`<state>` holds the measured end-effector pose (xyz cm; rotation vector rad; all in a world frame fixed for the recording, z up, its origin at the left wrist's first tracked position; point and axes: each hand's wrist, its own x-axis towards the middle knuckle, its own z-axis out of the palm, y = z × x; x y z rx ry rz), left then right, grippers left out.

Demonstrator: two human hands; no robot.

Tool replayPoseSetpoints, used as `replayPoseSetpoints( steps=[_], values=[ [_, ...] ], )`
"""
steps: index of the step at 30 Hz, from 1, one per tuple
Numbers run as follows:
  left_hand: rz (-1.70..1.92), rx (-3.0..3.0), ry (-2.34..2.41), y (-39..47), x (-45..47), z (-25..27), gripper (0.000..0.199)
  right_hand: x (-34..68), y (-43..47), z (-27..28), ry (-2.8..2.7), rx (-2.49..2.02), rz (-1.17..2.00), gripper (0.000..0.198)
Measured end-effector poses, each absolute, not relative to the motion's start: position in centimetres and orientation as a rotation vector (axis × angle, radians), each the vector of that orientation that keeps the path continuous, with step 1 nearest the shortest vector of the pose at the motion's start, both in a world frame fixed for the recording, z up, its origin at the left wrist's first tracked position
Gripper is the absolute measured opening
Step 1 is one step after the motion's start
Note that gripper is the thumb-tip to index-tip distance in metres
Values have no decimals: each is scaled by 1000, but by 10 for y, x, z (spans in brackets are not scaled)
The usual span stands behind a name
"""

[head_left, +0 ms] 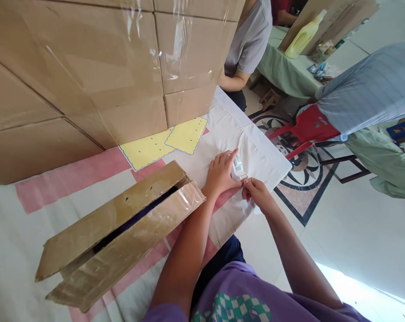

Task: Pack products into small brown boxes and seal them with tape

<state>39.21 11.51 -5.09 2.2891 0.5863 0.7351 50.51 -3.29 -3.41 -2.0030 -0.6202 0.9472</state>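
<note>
Head view: a small white tape dispenser is sitting on the cloth-covered table, near its edge.
The dispenser is showing a glossy white body with a pale, translucent roll inside; fine markings are not resolving. The left hand is holding it, thumb and index finger bracketing the body. The right hand is pinching its fingertips together at the dispenser's nearer end; what lies between them, one cannot tell. A worn carton is lying to the left, apart.
</note>
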Motion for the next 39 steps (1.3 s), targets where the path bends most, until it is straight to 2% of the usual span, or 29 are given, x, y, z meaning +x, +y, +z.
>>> replayPoseSetpoints(
  steps=[6,8,10,14,16,20,21,23,25,29,32,35,39],
  values=[
    [741,2257,566,116,393,-57,112,503,-50,-34,-602,-1972,858,54],
    [750,2242,538,115,393,-56,109,499,-56,-32,-604,-1925,824,52],
    [823,2199,502,114,391,-50,94,491,-62,-29,-617,-1878,768,49],
    [1046,2108,353,107,376,-19,35,467,-71,-17,-710,-1741,697,40],
    [995,2140,250,96,362,3,24,455,-75,-7,-794,-1679,687,34],
    [796,2338,212,63,321,35,36,433,-83,14,-1017,-1612,630,22],
    [787,2374,258,53,308,37,34,427,-85,17,-1089,-1595,608,18],
    [812,2406,400,35,281,37,19,414,-87,22,-1237,-1557,569,11],
    [850,2431,554,20,255,32,10,400,-85,21,-1375,-1502,564,11],
    [990,2566,731,1,210,25,16,375,-72,8,-1507,-1427,663,15],
    [1203,2554,731,-8,178,30,9,372,-55,0,-1458,-1510,660,15],
    [1367,2366,828,-11,141,45,16,378,-31,14,-1460,-1496,352,24],
    [1262,2292,1110,4,91,72,14,369,13,60,-1892,-1216,-52,38]
  ],
)
